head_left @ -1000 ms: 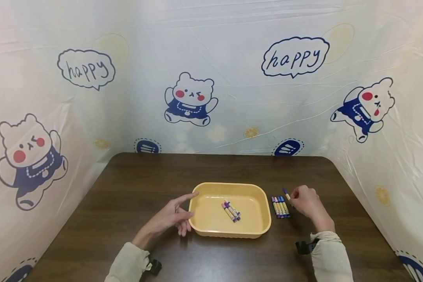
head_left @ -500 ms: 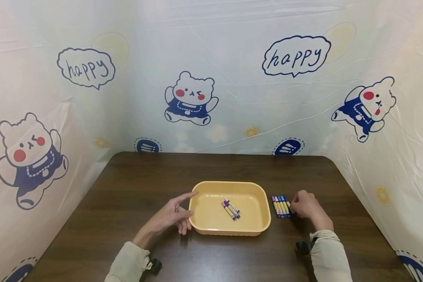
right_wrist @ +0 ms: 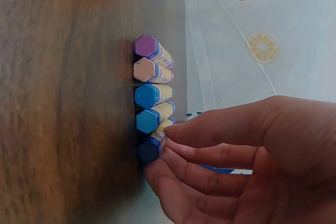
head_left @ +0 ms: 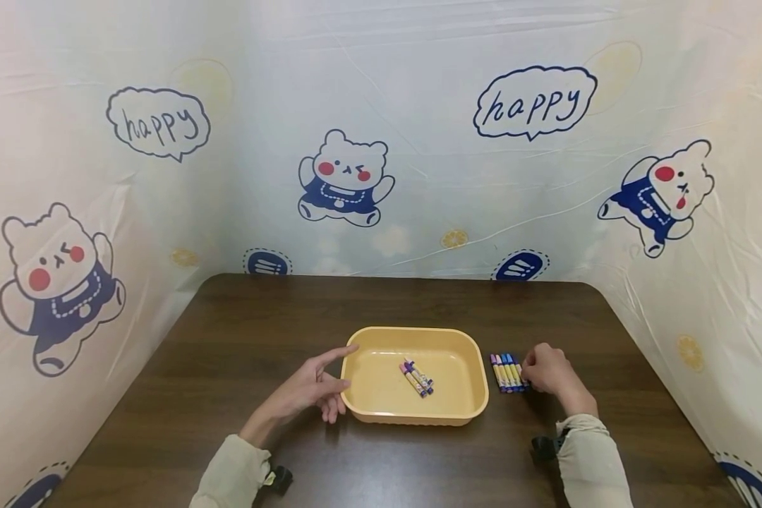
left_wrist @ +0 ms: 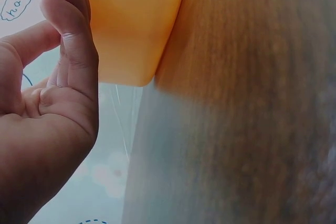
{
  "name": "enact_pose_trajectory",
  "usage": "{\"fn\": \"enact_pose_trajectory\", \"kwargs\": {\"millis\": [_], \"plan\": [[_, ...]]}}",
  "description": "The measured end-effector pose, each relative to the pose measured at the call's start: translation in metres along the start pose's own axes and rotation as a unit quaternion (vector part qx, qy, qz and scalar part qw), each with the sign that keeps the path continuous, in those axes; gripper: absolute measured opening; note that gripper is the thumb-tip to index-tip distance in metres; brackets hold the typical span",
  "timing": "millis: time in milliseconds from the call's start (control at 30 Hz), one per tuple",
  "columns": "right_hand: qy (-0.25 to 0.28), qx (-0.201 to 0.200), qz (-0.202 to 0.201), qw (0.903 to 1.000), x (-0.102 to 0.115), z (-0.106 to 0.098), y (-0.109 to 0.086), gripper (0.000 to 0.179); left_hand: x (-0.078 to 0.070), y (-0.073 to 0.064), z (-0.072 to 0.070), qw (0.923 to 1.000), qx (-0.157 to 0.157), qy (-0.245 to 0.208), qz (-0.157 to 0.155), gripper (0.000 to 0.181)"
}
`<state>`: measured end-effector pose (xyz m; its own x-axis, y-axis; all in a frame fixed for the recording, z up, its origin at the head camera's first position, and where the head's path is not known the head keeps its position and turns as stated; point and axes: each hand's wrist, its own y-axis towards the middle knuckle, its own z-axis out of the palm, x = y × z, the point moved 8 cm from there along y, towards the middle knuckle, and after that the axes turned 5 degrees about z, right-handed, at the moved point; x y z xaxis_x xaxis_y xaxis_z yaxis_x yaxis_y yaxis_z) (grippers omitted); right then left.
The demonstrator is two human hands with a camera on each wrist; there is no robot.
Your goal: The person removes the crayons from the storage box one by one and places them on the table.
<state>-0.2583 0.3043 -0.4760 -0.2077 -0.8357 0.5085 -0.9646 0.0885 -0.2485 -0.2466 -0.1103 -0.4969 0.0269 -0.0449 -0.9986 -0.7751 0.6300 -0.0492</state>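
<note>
My right hand (head_left: 555, 370) pinches a dark blue crayon (right_wrist: 149, 149) between thumb and fingers at the right end of a crayon row. The row (head_left: 506, 372) lies side by side on the table, right of a yellow tray; purple, peach and blue hexagonal ends show in the right wrist view. My left hand (head_left: 311, 386) touches the left rim of the yellow tray (head_left: 413, 416), index finger stretched out along it and thumb lower down. Inside the tray lie a few crayons (head_left: 415, 379) in a small pile, pink and purple among them.
The dark wooden table (head_left: 260, 310) carries the tray near its middle. A pale patterned curtain (head_left: 419, 176) with cartoon bears stands round the back and both sides. A black band (head_left: 549, 446) sits at my right wrist.
My right hand has brought the crayon, tilted and apart from the row's end a second ago, down and left against the row. The left hand and tray stay put.
</note>
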Motion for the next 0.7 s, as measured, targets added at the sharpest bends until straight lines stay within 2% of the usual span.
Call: {"fn": "enact_pose_trajectory", "kwargs": {"millis": [467,700], "plan": [[-0.008,0.022,0.005,0.9997,0.007,-0.001,-0.005,0.012,-0.001,-0.001,0.001,0.9998,0.007,-0.011,0.014,0.065],[-0.037,-0.009,-0.011,0.9992,0.023,-0.016,-0.014,0.011,-0.001,0.000,0.001,0.9999,-0.001,-0.005,0.010,0.064]]}}
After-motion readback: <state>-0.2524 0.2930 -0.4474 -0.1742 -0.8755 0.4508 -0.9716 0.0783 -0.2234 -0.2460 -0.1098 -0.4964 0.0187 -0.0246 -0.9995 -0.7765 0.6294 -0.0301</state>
